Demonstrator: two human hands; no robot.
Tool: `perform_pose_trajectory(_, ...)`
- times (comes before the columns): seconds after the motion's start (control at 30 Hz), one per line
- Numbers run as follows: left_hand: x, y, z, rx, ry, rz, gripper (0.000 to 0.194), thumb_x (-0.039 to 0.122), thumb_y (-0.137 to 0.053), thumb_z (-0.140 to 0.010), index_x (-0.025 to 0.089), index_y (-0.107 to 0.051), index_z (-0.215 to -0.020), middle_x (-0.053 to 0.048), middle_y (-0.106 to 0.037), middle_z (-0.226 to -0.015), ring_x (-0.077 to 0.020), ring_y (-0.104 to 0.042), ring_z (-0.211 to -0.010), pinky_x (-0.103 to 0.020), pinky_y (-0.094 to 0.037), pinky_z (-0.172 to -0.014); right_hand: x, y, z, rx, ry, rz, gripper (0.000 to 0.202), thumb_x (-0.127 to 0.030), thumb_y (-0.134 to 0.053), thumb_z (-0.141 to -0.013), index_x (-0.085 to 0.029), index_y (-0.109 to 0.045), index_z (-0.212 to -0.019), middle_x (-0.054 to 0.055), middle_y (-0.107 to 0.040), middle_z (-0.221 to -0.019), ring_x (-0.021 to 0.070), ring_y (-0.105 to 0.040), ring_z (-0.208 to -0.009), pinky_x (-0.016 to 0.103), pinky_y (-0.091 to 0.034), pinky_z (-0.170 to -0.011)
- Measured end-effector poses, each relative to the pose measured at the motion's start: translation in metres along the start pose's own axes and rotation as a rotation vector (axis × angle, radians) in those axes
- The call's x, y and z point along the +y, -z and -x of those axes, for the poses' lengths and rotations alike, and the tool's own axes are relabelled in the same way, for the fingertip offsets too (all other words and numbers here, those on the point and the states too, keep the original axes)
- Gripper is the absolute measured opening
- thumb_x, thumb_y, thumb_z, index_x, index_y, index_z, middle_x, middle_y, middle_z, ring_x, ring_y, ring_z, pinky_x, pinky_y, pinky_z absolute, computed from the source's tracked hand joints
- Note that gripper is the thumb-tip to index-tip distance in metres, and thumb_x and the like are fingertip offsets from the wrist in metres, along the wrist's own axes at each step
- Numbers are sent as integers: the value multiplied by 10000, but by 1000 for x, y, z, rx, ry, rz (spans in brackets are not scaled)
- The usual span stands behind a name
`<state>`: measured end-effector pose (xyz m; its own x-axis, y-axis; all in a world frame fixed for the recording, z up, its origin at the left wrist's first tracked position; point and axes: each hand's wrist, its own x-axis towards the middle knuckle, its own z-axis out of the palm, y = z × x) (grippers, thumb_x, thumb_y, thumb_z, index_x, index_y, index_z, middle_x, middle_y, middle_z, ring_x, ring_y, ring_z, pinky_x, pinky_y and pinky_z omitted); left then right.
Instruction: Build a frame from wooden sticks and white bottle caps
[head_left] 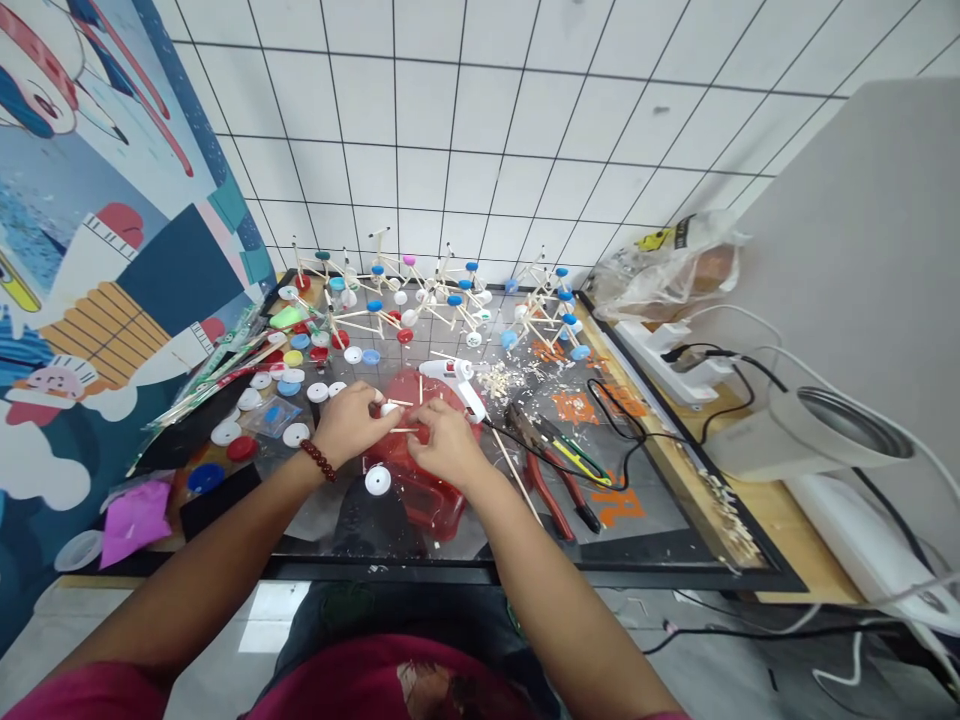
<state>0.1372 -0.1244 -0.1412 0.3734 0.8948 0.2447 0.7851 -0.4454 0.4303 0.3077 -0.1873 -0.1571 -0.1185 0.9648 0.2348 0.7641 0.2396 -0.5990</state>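
white tile wall (487,120), flat glossy squares, thin dark grout lines. painted mural (142,260) on the left side, smooth, mostly blues. black-framed worktop (450,572) below, slick dark surface, wood strip along the right. clear plastic bag (667,275), crumpled, back right; white power strip (675,365) just in front of it, boxy, with cables. stick-and-cap assemblies (454,300) along the back by the wall: thin pale sticks, angular joints, round plastic caps in blue, red, white, green, pink. red translucent plastic piece (439,500) mid-worktop, shiny, rounded edges, under the hands. left hand (352,420), beaded bracelet on the wrist, thumb and fingertips pinching a small white part over the red piece. right hand (446,440) just beside it, fingers curled close together at the end of a thin stick; exact grip hidden. pliers (546,490) right of that, metal head, smooth red handles. white glue gun (455,378) just beyond the right hand, molded plastic, black cord. loose plastic caps (226,433) scattered left, flat discs; one white disc (378,480) near the left hand, hole in its center. small white part (388,408), rounded, between both hands. thin stick (405,430), pale, straight, wood-looking. pale crumbs (499,380) past the gun, tiny, irregular.
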Motion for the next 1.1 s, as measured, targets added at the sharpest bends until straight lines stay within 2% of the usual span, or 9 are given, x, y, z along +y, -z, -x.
perform_pose_trajectory(0.3,1,0,3,8,35,156,214,403,-636,-732,192,-603,-731,-3,-584,-662,-175,-559,-651,-295,-404,-622,2,-1,-2,-19,-4,2,121,-125,-598,-802,-198,-680,-853,41,-624,-932,194,-600,-873,337,-420,-818)
perform_pose_trajectory(0.43,0,0,2,-21,105,361,296,467,-661,-725,186,-619,-807,12,-589,-634,-160,-549,-602,-285,-416,-590,2,-2,-3,3,-12,-45,108,-116,-606,-790,-200,-649,-843,33,-646,-924,190,-601,-864,324,-418,-804)
perform_pose_trajectory(0.6,-9,2,-1,-73,203,691,435,530,-751,-635,162,-642,-839,-16,-659,-728,-166,-597,-679,-290,-462,-648,5,-4,-6,51,-4,-155,85,-121,-598,-797,-199,-621,-820,8,-663,-838,163,-594,-774,284,-422,-740)
perform_pose_trajectory(0.7,-14,3,-2,-108,253,779,485,523,-800,-578,145,-663,-850,-32,-688,-764,-170,-616,-712,-296,-474,-681,7,-7,-7,62,-2,-189,80,-124,-610,-795,-200,-629,-808,2,-665,-824,157,-587,-753,275,-421,-719)
perform_pose_trajectory(0.83,-13,3,-2,-116,263,771,503,518,-814,-549,133,-687,-846,-31,-691,-737,-162,-609,-680,-286,-471,-656,8,-9,-6,57,7,-176,98,-114,-647,-782,-205,-661,-816,3,-670,-830,159,-592,-765,282,-423,-736)
perform_pose_trajectory(1.0,-10,3,-1,-78,209,569,368,474,-777,-608,150,-713,-771,14,-620,-580,-124,-516,-538,-248,-402,-525,10,-12,-5,75,20,-135,84,-133,-667,-800,-208,-705,-809,16,-656,-844,166,-600,-796,293,-423,-748)
perform_pose_trajectory(1.1,-7,3,-1,-67,187,503,334,455,-764,-626,155,-718,-767,8,-625,-590,-128,-524,-542,-246,-411,-523,10,-12,-5,71,12,-126,88,-140,-669,-797,-213,-714,-812,13,-642,-820,169,-599,-788,293,-424,-741)
